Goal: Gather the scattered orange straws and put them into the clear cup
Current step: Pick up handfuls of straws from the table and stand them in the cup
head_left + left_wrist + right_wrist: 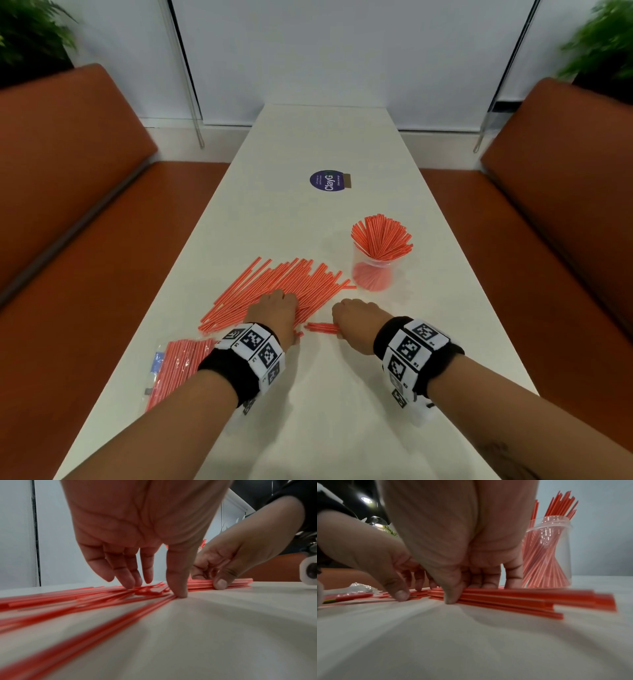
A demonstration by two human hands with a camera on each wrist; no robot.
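Down on the white desk (308, 394), low centre of the head view: left hand (274, 313) planted on the fan of loose orange straws (274, 284), fingers (128, 574) straight and slightly spread, tips pressed onto the pile, thumb tip down at its near edge. Right beside it, right hand (354, 320) clamped on a small bundle of straws (322, 328) — thumb pressing the near side, fingers (489, 580) curled over the far side, bundle lying flat on the desk, ends poking out toward the right of the right-wrist frame. Hands close together, not touching as far as could be told. Clear cup (375, 265) stood upright at centre right of the head view, just past the pile's right-hand tips, already packed with straws fanned out above the rim. Lower left of the head view: plastic packet of more orange straws (178, 366), flat near the desk edge. Farther up the middle of the desk, a round purple sticker (327, 181). Orange bench seats (68, 205) on both sides, green plants (30, 34) in the upper corners.
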